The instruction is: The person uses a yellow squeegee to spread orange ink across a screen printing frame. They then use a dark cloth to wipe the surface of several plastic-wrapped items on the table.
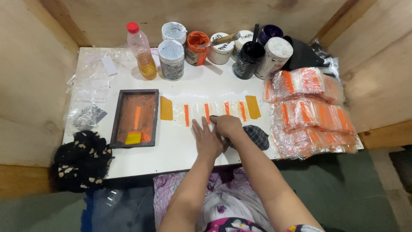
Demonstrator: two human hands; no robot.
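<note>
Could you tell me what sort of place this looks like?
Probably a small hand screen-printing workstation. A framed screen smeared with orange ink lies on the white table, ink jars stand along the back, and stacks of orange-striped clear bags sit beside both hands.

Even overhead light; soft shadows fall beside the jars [171, 60]. Mild glare marks the white table [180, 146]. Wide-angle bending curves the edges; focus stays sharp.
</note>
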